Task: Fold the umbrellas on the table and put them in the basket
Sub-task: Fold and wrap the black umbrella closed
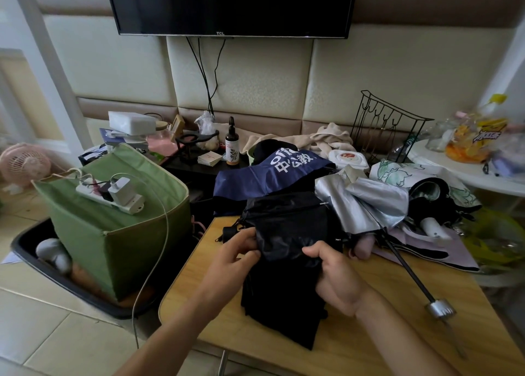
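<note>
Head view: the folding step is in hand. A black umbrella lies near the front edge of the wooden bench, its canopy being gathered. The left hand pinches the cloth at its left side; the right hand grips a fold, fingers curled round it. Next, I judge, the pleats want wrapping tight and strapping. The green basket stands off the bench's left edge.

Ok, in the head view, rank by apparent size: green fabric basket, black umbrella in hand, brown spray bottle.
1. Green fabric basket, largest.
2. Black umbrella; it lies nearer the camera, so its true size against the basket is unsure.
3. Brown spray bottle, smallest and farthest.
</note>
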Available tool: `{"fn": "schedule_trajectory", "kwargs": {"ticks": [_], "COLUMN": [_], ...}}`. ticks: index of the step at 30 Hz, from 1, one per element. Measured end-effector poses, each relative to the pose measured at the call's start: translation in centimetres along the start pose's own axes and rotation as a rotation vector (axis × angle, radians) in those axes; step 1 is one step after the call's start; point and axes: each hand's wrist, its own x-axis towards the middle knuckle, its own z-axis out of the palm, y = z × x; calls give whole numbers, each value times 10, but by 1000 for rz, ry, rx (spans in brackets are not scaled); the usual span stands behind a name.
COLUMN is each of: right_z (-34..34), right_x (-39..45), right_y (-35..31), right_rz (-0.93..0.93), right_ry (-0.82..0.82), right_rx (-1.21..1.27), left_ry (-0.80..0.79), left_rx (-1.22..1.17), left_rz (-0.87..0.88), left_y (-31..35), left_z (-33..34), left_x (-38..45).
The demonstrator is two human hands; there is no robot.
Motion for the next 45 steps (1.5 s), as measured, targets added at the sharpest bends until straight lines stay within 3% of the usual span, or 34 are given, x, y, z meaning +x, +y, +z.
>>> {"fn": "schedule_trajectory", "kwargs": {"ticks": [6,10,13,18,23,34,37,41,43,45], "right_z": [-4,-17,-26,-29,-33,-30,-27,-20,-17,-14], "right_x": [-3,-2,-9,-21,-28,-30,-28,-25,-22,-19], "right_y": [-5,-8,-13,-28,-34,-33,-28,-21,-19,-16], "right_rz": [30,49,100,122,233,321,343,360,366,367], "right_ry": [65,197,124,90,101,80,114,123,117,118], "right_rx": [-106,-344,-556,-558,-910,-1079,-1135,-1264,-1298,-1336], "left_ry": [84,71,16,35,13,-24,34,388,345,151], "left_rx": [-150,-93,-73,79,133,448,614,965,988,1065], "left_rz": [-122,-373,-489,-485,-514,-565,-469,75,326,450], "left_y": [2,-1,-4,1,9,13,11,-6,-12,-23], "left_z": [-6,-18,-27,-24,-19,-16,-5,11,21,32], "left_x": [2,2,0,-1,-5,-7,-9,-4,6,13]}}
